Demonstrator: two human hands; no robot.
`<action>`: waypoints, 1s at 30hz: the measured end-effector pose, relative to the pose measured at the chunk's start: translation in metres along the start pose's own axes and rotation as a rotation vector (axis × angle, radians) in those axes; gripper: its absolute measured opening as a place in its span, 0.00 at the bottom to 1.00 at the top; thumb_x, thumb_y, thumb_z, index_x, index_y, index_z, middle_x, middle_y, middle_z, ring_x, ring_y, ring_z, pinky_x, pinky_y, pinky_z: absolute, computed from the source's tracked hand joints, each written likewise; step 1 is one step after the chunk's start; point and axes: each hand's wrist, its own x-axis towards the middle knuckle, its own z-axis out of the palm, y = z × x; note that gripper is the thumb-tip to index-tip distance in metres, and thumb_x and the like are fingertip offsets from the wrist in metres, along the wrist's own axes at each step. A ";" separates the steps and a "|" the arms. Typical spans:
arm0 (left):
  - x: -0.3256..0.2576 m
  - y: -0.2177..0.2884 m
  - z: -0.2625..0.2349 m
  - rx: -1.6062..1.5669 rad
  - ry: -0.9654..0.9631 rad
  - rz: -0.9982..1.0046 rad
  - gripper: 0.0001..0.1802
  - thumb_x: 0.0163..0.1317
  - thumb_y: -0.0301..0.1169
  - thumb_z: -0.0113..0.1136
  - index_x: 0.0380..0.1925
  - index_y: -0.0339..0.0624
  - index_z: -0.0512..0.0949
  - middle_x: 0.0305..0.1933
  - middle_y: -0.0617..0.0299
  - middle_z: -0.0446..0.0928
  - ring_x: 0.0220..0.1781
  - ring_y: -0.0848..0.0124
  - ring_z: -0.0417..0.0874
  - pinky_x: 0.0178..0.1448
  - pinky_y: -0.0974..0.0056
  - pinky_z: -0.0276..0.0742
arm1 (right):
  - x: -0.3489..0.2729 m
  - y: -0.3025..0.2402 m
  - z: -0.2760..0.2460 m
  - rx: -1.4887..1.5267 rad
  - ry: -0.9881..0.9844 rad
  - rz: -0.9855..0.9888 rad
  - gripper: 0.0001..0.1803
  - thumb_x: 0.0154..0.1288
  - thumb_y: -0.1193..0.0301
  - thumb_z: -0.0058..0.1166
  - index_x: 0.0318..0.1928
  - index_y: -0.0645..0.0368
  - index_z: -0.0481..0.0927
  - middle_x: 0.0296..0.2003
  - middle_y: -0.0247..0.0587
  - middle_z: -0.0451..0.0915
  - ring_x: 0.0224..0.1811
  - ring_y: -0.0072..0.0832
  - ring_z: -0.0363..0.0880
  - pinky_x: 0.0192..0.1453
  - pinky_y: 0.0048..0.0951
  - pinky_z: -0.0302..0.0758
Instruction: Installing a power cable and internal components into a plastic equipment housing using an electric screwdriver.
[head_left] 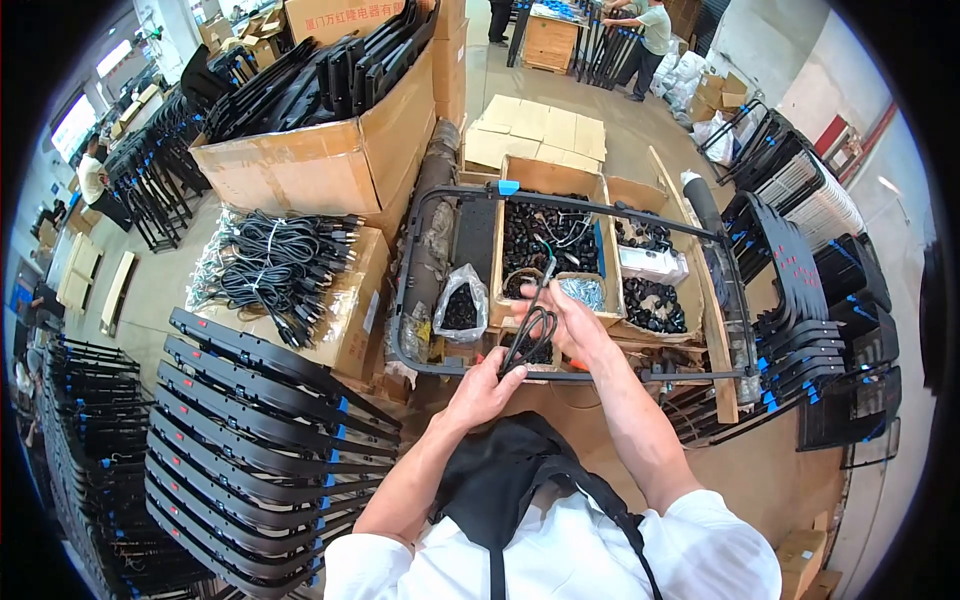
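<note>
Between my two hands is a looped black cable (532, 327), with a bit of green at its upper end. My left hand (482, 390) is closed around the lower end of the bundle. My right hand (567, 318) grips the upper part, palm partly turned up; the fingertips are partly hidden. Both hands are above the near rail of a black tubular frame (590, 377), which lies across the workbench. Beyond them a wooden box (552, 176) holds small black parts, and silvery screws (582, 293) lie in a compartment beside my right hand.
Left of the frame, bundled black cables (275, 262) lie on a carton (352, 330). Behind them a big carton (285, 172) holds black panels. Stacked black frames (250, 440) stand at near left, more frames (790, 290) at right. A co-worker (652, 40) stands far back.
</note>
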 end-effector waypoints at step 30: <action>-0.062 0.010 0.007 -0.393 -0.295 -0.399 0.23 0.84 0.49 0.39 0.43 0.41 0.72 0.28 0.65 0.67 0.27 0.74 0.71 0.34 0.65 0.77 | 0.089 -0.064 -0.103 0.405 0.502 -0.141 0.15 0.85 0.62 0.42 0.43 0.58 0.76 0.18 0.24 0.59 0.16 0.19 0.55 0.22 0.30 0.57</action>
